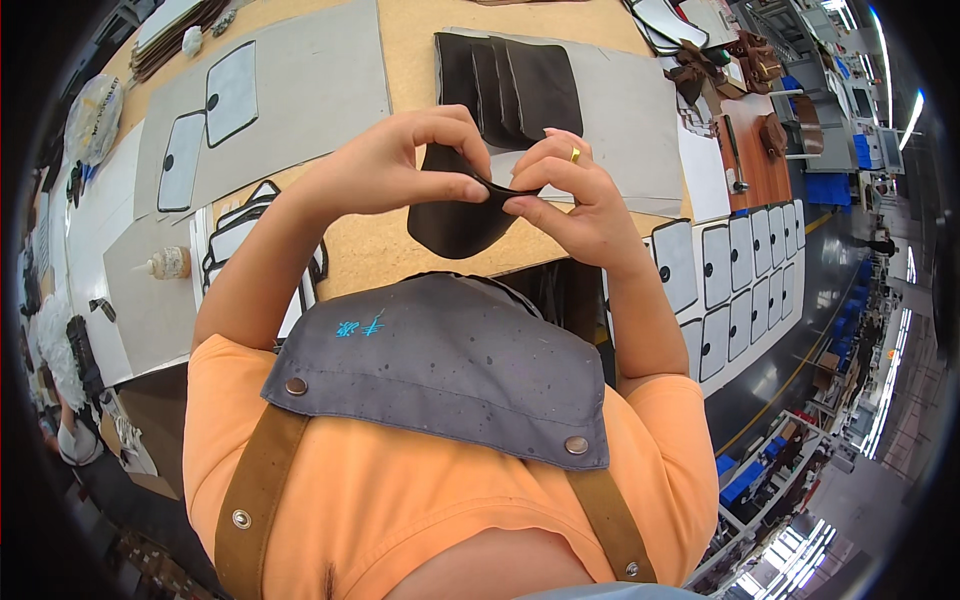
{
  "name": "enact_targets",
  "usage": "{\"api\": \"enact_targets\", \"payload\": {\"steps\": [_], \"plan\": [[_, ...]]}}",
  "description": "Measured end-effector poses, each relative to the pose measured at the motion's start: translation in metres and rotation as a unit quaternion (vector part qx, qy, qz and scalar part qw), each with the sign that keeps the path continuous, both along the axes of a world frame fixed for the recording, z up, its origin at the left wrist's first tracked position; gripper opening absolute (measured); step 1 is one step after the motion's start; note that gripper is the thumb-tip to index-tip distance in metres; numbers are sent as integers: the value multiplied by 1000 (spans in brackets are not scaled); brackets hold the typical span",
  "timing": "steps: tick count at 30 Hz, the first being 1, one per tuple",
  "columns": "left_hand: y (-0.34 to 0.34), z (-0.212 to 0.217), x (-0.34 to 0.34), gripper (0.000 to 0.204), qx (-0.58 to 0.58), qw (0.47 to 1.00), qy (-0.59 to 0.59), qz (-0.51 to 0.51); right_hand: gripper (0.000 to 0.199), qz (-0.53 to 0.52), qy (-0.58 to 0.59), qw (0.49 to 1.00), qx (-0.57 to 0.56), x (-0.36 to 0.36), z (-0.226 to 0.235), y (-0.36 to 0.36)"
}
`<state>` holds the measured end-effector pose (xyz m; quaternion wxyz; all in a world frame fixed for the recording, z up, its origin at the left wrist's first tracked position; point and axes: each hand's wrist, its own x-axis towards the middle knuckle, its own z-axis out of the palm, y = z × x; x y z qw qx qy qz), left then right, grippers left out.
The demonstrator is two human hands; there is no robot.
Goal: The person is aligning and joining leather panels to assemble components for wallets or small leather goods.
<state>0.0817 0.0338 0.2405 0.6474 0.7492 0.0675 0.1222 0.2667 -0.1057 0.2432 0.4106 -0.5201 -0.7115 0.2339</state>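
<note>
A dark brown, leather-like piece [455, 226] is held up over the near part of the table, its upper edge bent into a curve. My left hand [420, 160] pinches that edge between thumb and fingers. Close beside it, my right hand [575, 195], with a ring on one finger, grips the same edge at its right end. Just beyond my hands, several similar dark pieces [540, 85] overlap in a row on a grey board [630, 110]. My fingers partly hide the held piece's edge.
Left, a larger grey board [310, 75] bears white panels with black edging [232, 95]. Nearer are a small bottle [170, 263] and more black-edged pieces [232, 240]. Right, rows of white panels [740, 250] lie on a surface beside a wooden board with a hammer-like tool [735, 160].
</note>
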Motion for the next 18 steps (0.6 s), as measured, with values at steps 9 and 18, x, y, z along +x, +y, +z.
{"api": "enact_targets", "payload": {"steps": [9,18], "plan": [[0,11,2,13,89,995,-27,-30,16,34,10,999,-42,3,7,1],[-4,24,1,13,127,987,-48,-91,14,111,-39,993,-21,-3,26,-2]]}}
